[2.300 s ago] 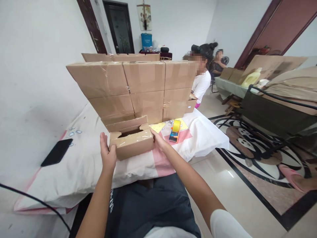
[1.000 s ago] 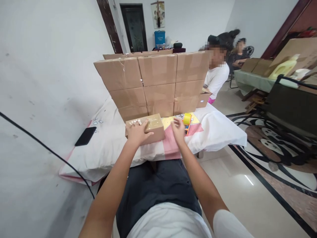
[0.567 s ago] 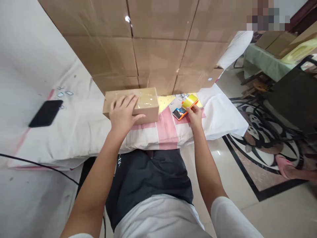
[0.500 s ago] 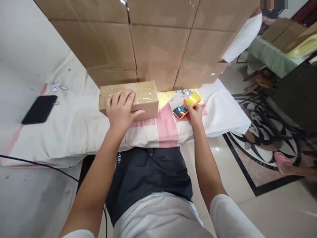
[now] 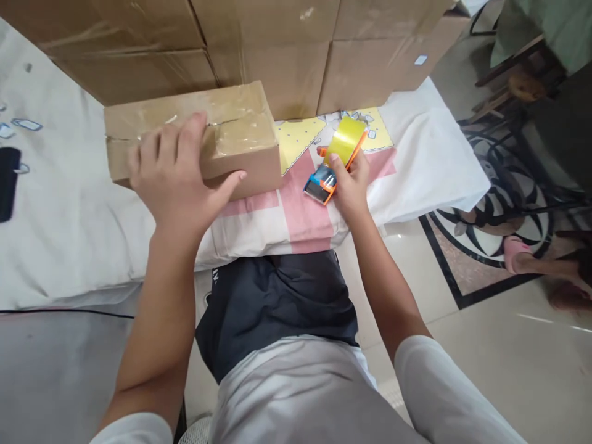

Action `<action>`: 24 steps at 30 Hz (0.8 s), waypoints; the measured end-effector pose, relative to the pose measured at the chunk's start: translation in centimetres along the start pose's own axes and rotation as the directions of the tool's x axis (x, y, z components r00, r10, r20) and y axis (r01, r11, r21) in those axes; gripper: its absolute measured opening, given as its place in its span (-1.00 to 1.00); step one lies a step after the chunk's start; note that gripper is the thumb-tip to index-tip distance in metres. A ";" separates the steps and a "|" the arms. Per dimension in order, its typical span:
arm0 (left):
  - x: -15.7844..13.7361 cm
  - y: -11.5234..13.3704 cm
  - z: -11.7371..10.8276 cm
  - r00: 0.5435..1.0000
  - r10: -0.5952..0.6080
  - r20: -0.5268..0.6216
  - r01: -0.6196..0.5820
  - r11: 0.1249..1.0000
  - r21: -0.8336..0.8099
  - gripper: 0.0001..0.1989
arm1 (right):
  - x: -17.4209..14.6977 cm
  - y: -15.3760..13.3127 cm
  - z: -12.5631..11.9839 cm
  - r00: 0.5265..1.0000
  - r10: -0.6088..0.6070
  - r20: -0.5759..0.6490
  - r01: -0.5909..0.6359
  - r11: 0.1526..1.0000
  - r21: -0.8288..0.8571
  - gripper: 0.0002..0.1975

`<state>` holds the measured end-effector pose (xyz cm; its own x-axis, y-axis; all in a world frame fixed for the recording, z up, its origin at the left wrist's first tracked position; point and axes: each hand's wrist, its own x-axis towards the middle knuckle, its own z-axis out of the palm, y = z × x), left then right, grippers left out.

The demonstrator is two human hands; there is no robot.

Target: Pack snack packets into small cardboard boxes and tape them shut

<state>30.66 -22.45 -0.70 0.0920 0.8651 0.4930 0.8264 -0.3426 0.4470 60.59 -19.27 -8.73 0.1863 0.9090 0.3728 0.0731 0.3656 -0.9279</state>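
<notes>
Since the frame half a second back, my view has dropped closer over the bed, and my right hand (image 5: 350,185) has lifted the tape dispenser (image 5: 333,161) off the sheet; it now sits just right of centre in the frame, yellow roll up and away from me, orange-and-blue cutter end tilted down toward the pink stripe of the bedsheet (image 5: 439,166). That hand is clenched around the dispenser's handle, thumb on the near side, wrist bent slightly inward. My left hand (image 5: 178,176) lies flat, fingers spread, across the top of the small cardboard box (image 5: 231,132) in the upper left-centre of the frame; it presses down and grips nothing, thumb hooked over the near front edge. The box rests on the sheet just in front of the wall of stacked cartons (image 5: 259,43) along the top of the frame, its flaps down, with a seam and some glossy tape already showing on the lid. I judge the step in hand to be sealing this box: flaps held shut, the dispenser just picked up. The next move calls for carrying the dispenser leftward to one end of the seam, setting the cutter end flat on the cardboard and drawing it along, while the left hand shifts clear of the tape's path yet keeps the flaps down. A dark phone (image 5: 7,182) lies at the far left edge.
</notes>
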 end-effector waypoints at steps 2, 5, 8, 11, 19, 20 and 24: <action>-1.1 0.4 0.3 0.994 0.088 -0.061 -0.087 0.996 0.018 -0.22 | -0.2 -0.2 1.6 1.000 0.031 -0.007 -0.030 0.994 0.102 -0.51; -3.8 1.3 2.1 0.970 0.218 -0.105 -0.220 0.975 -0.010 -0.62 | -0.6 -0.4 3.4 0.995 0.103 -0.005 -0.100 0.977 0.191 -0.49; -6.1 2.6 4.9 0.962 0.260 -0.077 -0.270 0.949 -0.162 -0.79 | -1.0 -0.7 4.1 0.986 0.168 0.002 -0.164 0.961 0.223 -0.46; -6.8 4.1 7.2 0.975 0.218 -0.034 -0.218 0.928 -0.303 -0.65 | -1.3 -1.1 4.1 0.980 0.196 -0.010 -0.189 0.955 0.228 -0.47; -4.6 6.4 9.8 0.976 0.042 0.213 0.048 0.915 -0.400 -0.64 | -1.6 -1.6 3.8 0.966 0.246 -0.081 -0.225 0.951 0.214 -0.53; -4.4 6.6 10.0 0.972 0.011 0.237 0.089 0.908 -0.410 -0.68 | -1.6 -1.5 3.8 0.968 0.239 -0.079 -0.218 0.953 0.209 -0.52; -3.5 7.9 11.1 0.949 -0.094 0.301 0.245 0.822 -0.514 -0.76 | -1.8 -1.0 4.0 0.974 0.205 -0.099 -0.185 0.966 0.183 -0.40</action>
<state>43.03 -24.12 -7.15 0.1768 0.9636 0.2006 0.4159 -0.2579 0.8721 56.29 -20.48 -8.42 0.2933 0.9403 0.1726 -0.1428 0.2216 -0.9646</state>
